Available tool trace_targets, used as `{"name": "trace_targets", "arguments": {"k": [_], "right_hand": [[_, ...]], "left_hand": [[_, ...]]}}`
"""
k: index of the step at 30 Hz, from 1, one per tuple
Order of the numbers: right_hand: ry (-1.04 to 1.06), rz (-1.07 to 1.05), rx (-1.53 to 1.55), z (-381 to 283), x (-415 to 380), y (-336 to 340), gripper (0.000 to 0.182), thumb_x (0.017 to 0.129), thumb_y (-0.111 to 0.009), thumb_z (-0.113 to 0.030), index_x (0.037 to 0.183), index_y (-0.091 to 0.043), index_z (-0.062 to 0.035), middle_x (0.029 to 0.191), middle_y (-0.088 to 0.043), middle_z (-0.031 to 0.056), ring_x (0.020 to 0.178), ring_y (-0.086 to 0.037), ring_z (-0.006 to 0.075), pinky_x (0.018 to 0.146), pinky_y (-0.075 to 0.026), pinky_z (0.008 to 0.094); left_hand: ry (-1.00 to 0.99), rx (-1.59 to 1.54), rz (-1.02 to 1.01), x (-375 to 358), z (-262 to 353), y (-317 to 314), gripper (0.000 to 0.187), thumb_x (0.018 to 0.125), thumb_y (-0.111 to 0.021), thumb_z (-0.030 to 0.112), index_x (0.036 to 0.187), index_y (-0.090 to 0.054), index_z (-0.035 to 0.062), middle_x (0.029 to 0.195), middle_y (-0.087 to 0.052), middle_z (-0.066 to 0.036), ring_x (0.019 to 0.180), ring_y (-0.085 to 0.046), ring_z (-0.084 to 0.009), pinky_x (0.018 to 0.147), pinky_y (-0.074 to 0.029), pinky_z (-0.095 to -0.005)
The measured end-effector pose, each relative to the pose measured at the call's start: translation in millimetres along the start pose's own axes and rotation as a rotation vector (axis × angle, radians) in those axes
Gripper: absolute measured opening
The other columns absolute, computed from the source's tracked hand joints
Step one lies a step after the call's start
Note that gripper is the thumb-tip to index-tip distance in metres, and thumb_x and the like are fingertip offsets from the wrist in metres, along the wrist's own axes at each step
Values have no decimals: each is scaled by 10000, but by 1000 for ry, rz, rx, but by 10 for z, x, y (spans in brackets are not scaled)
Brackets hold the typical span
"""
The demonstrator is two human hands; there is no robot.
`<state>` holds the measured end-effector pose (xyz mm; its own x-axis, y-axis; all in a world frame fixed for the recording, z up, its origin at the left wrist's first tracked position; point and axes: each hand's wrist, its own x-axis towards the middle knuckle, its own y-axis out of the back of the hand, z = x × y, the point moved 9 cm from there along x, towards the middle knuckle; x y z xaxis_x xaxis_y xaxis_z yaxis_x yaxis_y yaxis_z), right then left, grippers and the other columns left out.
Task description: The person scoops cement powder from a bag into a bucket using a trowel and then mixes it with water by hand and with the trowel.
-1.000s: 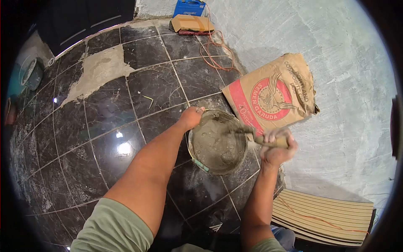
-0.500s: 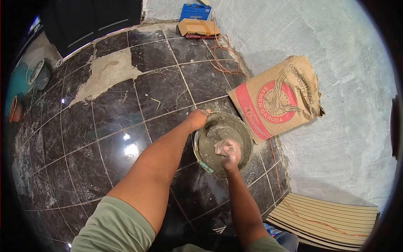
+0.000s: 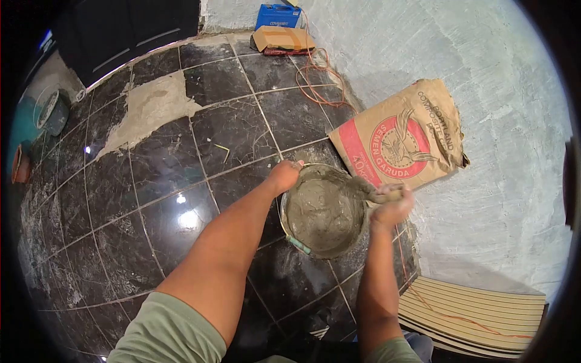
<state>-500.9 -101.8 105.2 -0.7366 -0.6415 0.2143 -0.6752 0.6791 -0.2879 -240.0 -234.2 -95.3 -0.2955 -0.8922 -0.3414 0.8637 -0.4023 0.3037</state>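
Observation:
A bucket [image 3: 283, 213] of wet grey cement [image 3: 324, 209] stands on the tiled floor in front of me. My left hand [image 3: 287, 175] is closed on its rim at the upper left. At the right side of the bucket, my right hand [image 3: 393, 209] grips a trowel [image 3: 363, 190] by its handle; the cement-coated blade points left over the rim. The bucket's wire handle hangs down on the near left side, with a green grip [image 3: 298, 244]. Right behind the bucket, a paper cement sack [image 3: 399, 136] leans against the wall.
Ribbed panels [image 3: 472, 308] lie at the lower right, crossed by an orange cord [image 3: 321, 91] that also coils farther back. A blue case [image 3: 278, 17] and a cardboard box [image 3: 283, 39] sit by the far wall. Another bucket [image 3: 55, 113] stands at the far left.
My right hand has lifted out of the bucket's middle and swung right, bringing the trowel blade into sight at the rim. My left hand keeps its hold on the rim.

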Motion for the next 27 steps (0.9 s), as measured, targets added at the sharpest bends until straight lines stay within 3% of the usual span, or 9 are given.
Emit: {"name": "trace_targets", "arguments": {"k": [1, 4, 7, 13, 16, 22, 27], "right_hand": [[46, 37, -39, 60, -105, -135, 294, 1016, -486, -205, 752, -489, -74, 658, -525, 68, 554, -524, 190, 534, -464, 322], [103, 86, 60, 566, -94, -189, 263, 992, -533, -171, 756, -499, -61, 668, -538, 76, 567, -532, 190, 543, -466, 304], [25, -2, 82, 838, -20, -266, 240, 966, -535, -168, 757, -519, -51, 687, -564, 94, 577, -551, 206, 598, -506, 327], [-158, -75, 114, 973, -250, -559, 296, 885, -505, -273, 705, -537, -39, 616, -545, 114, 575, -555, 236, 685, -526, 402], [-329, -346, 240, 1018, -509, -845, 342, 843, -503, -332, 699, -548, -25, 597, -553, 122, 579, -557, 238, 688, -521, 389], [-336, -876, 120, 755, -971, -1127, 396, 787, -541, -379, 664, -560, -3, 606, -565, 129, 561, -554, 244, 714, -511, 386], [-543, -1175, 129, 683, -1198, -1034, 404, 726, -584, -399, 652, -560, -3, 586, -554, 125, 570, -556, 240, 691, -497, 376]], "left_hand": [[-45, 0, 19, 0, 24, 15, 584, 1049, -477, 477, 1162, -693, -54, 1216, -661, -317, 1178, -612, -472, 1014, -459, -498], [-15, 95, 41, -73, 88, 62, 581, 1053, -479, 493, 1061, -713, -38, 1128, -693, -289, 1083, -644, -465, 944, -478, -497], [-50, 26, 66, -33, 68, 27, 584, 1053, -479, 489, 1074, -709, -47, 1118, -683, -306, 1081, -638, -470, 955, -476, -495], [-25, -28, 27, 3, 12, -8, 563, 1055, -483, 471, 1126, -701, -43, 1152, -688, -301, 1116, -643, -456, 984, -474, -481], [-11, 28, 33, -26, 33, 27, 551, 1055, -487, 463, 1138, -703, -37, 1174, -688, -295, 1140, -641, -448, 995, -474, -470], [10, 24, 72, -40, 71, 70, 545, 1052, -493, 464, 1122, -708, -32, 1191, -679, -298, 1150, -634, -448, 988, -475, -480], [-47, 128, 49, -84, 115, 58, 567, 1066, -448, 483, 1111, -699, -24, 1144, -687, -294, 1130, -633, -461, 973, -477, -504]]}}
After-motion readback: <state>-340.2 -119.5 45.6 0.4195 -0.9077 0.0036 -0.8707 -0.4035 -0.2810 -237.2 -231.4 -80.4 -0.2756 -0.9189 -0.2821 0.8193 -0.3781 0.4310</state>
